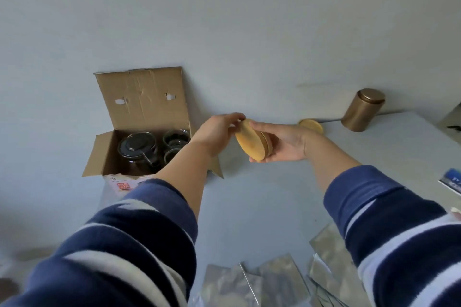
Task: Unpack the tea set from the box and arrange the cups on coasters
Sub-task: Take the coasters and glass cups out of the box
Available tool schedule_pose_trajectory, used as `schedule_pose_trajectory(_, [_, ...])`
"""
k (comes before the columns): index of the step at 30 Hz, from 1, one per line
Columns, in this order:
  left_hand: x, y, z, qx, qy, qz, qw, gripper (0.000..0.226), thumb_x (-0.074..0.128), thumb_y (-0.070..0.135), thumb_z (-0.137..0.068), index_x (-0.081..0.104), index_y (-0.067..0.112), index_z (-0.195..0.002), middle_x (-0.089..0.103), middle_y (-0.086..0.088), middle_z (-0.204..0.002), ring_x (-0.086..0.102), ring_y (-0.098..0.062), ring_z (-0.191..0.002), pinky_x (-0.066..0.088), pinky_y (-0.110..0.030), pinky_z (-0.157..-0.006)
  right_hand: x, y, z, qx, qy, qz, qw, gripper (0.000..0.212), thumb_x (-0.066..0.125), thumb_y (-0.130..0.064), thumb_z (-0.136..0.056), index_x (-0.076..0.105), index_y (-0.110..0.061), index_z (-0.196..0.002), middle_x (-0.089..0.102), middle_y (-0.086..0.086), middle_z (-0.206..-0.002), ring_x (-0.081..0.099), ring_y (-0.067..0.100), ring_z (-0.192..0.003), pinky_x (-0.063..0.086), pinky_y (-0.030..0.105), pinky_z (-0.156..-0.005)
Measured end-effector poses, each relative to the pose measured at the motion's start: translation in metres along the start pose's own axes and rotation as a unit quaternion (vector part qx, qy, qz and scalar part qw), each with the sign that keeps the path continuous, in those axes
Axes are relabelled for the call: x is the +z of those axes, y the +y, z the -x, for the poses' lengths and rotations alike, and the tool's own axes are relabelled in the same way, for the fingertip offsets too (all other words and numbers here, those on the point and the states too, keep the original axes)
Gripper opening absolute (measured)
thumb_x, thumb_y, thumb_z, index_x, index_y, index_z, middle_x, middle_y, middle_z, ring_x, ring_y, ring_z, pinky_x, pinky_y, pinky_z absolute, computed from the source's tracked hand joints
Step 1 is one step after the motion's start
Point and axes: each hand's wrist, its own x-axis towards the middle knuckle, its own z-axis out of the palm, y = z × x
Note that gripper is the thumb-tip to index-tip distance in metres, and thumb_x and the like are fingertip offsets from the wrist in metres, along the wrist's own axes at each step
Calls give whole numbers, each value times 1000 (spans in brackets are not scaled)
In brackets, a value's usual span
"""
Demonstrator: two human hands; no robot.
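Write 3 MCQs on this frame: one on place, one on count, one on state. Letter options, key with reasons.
1. Where does the bronze metal canister stand?
A. inside the box
B. on the grey table at far right, by the wall
C. in the left hand

2. How many round wooden coasters lie flat on the table?
A. one
B. three
C. none

3. What state is the brown cardboard box in?
A. taped shut
B. open, with a dark glass teapot inside
C. open and tipped on its side

Key:
1 B: the canister sits upright at the table's far right edge.
2 A: one coaster lies beyond the hands; the stack of coasters is held by the left hand and right hand.
3 B: the flaps are up and the teapot shows inside.
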Motion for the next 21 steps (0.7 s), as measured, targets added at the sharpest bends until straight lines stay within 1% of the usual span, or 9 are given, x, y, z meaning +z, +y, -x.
schedule_pose_trajectory(2, [21, 13, -10, 29, -11, -59, 998, 34, 43, 10, -97, 57, 29, -121, 61, 13, -109, 57, -4, -93, 40, -22, -81, -25, 11, -3, 21, -16, -15, 1000, 83, 91, -36, -53, 58, -8, -124, 52, 17, -127, 57, 34, -108, 51, 47, -96])
schedule_pose_trajectory(4, [44, 20, -19, 32, -3, -65, 997, 36, 42, 8, -96, 56, 30, -121, 64, 10, -117, 60, -7, -101, 41, -23, -82, -45, 20, -8, 25, 1, 9, 1000, 65, 87, -33, -61, 60, -7, -113, 53, 14, -110, 56, 29, -100, 44, 45, -106])
schedule_pose_trajectory(6, [70, 19, -26, -2, -2, -54, 999, 43, 44, 7, -96, 47, 29, -133, 59, 6, -128, 58, -11, -113, 43, -24, -89, -60, 24, -15, 17, 49, 80, 995, 50, 82, -33, -70, 57, -11, -107, 56, 6, -101, 54, 22, -95, 47, 38, -101])
schedule_pose_trajectory(7, [84, 16, -28, -30, -10, -52, 998, 48, 47, 9, -97, 39, 28, -140, 54, 5, -135, 54, -14, -120, 43, -28, -94, -67, 25, -19, 16, 84, 135, 987, 54, 82, -35, -70, 54, -13, -110, 58, 4, -104, 55, 19, -98, 49, 36, -96])
schedule_pose_trajectory(9, [113, 7, -29, -99, -37, -60, 993, 57, 49, 20, -98, 24, 26, -148, 41, 2, -148, 45, -22, -130, 40, -37, -102, -82, 26, -33, 24, 163, 289, 943, 67, 83, -44, -65, 48, -19, -116, 55, -1, -112, 54, 18, -105, 48, 33, -91])
schedule_pose_trajectory(11, [140, -9, -23, -163, -58, -92, 981, 58, 44, 29, -100, 18, 24, -151, 31, 1, -154, 39, -26, -135, 35, -41, -106, -94, 28, -50, 15, 214, 401, 891, 66, 82, -46, -63, 44, -23, -112, 51, -2, -114, 53, 18, -105, 47, 32, -83])
schedule_pose_trajectory(13, [161, -28, -14, -191, -58, -128, 972, 55, 40, 30, -101, 20, 20, -150, 23, 1, -157, 30, -24, -140, 24, -42, -113, -106, 31, -71, -3, 242, 440, 865, 63, 82, -46, -60, 43, -26, -105, 48, 1, -117, 53, 22, -107, 48, 34, -82])
schedule_pose_trajectory(17, [195, -62, 2, -186, -32, -178, 966, 52, 31, 31, -101, 22, 14, -150, 11, 0, -161, 5, -16, -148, 2, -42, -119, -124, 38, -117, -28, 277, 493, 824, 57, 81, -44, -60, 42, -28, -98, 46, 4, -119, 49, 26, -114, 41, 30, -81])
schedule_pose_trajectory(21, [210, -74, 9, -142, 55, -207, 966, 67, 17, 42, -88, 40, 13, -144, 32, -2, -155, 21, -17, -146, 8, -42, -118, -134, 42, -155, -49, 283, 505, 814, 55, 79, -44, -60, 45, -29, -99, 50, 7, -118, 49, 29, -115, 41, 30, -83])
